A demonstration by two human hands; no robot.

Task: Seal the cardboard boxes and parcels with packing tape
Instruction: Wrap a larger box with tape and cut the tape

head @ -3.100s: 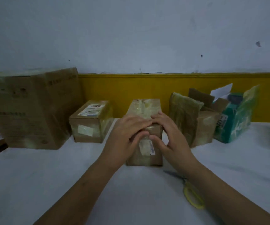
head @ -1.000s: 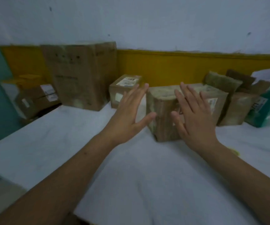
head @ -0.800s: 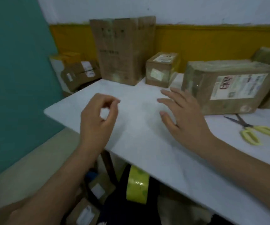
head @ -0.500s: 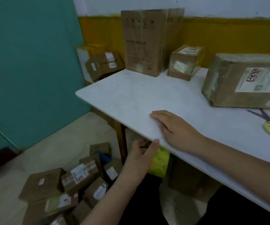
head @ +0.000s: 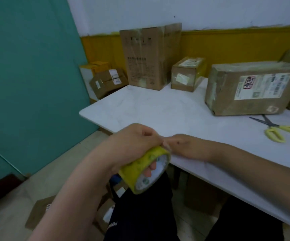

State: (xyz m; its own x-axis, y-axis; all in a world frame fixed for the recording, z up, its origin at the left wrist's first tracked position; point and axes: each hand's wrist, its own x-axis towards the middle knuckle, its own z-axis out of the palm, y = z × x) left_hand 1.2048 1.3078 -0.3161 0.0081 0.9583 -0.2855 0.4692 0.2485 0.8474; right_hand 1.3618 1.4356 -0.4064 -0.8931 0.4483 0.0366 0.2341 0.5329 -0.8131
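Tape held at the desk (head: pixel 158 108) edge.
Left hand (head: pixel 133 145) grips the tape (head: pixel 140 169), fingers through its core; right hand (head: pixel 184 146) pinches it. Near desk bare.

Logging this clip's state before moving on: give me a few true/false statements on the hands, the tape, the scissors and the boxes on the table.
1. The left hand holds the yellow tape roll. True.
2. The scissors are in the right hand. False: they lie on the table, right of the hands.
3. The tape roll rests on the table. False: it is held at the table's near edge.
4. The tall box stands at the back by the wall. True.
5. The labelled parcel lies on the floor. False: it is on the table.
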